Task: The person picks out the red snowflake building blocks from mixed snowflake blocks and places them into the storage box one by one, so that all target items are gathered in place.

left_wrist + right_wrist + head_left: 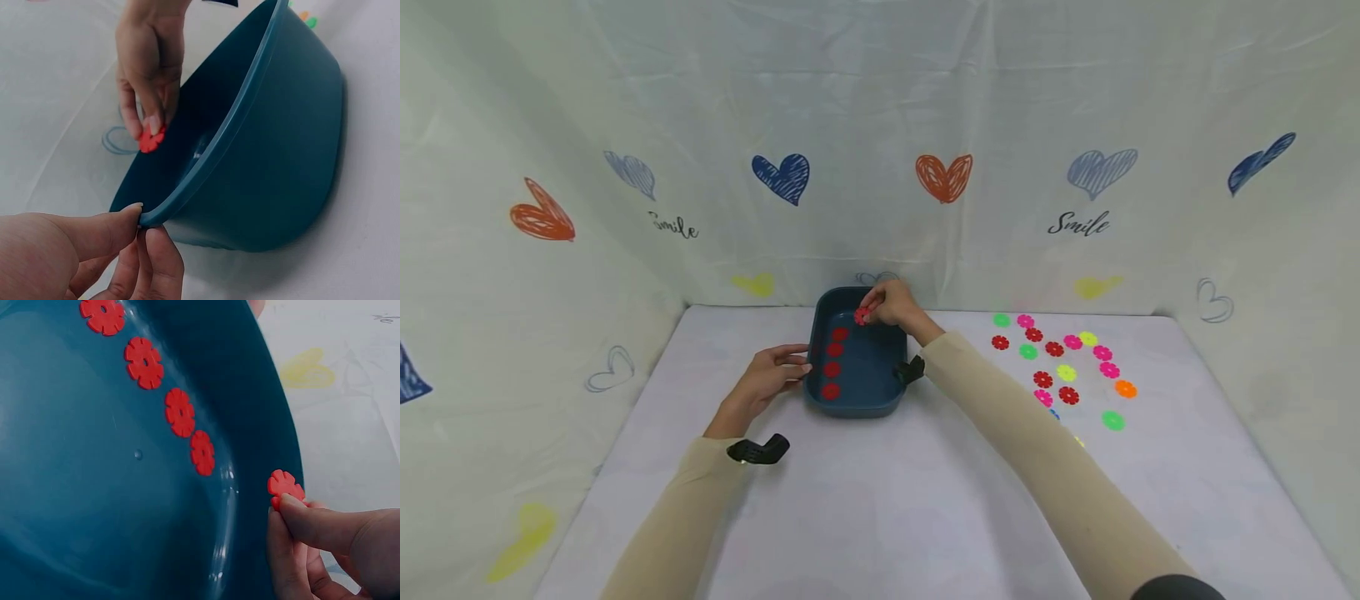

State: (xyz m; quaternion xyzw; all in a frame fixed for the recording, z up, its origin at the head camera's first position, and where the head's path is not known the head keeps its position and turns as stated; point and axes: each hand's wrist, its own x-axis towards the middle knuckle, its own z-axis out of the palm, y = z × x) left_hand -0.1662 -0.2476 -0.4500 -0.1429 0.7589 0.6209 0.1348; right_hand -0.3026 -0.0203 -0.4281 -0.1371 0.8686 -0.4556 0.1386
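Note:
My right hand [891, 304] pinches a red snowflake disc [284, 484] between thumb and fingers, over the far end of a dark teal basin [868, 408]. Along the basin's left side, several red discs [144, 362] lie flat in a row on its floor. My left hand [100, 250] grips the basin's rim at the left, thumb on top and fingers beneath, as the left wrist view shows. From that side the pinched disc shows beyond the rim, with my right fingertips [153, 124] on its upper edge.
To the right, loose discs in red, pink [1102, 353], green [1113, 420], yellow [1066, 372] and orange [1125, 389] lie scattered on the white table [850, 517]. My right forearm [1022, 450] passes in front of some. A white curtain [865, 100] printed with hearts stands behind the table.

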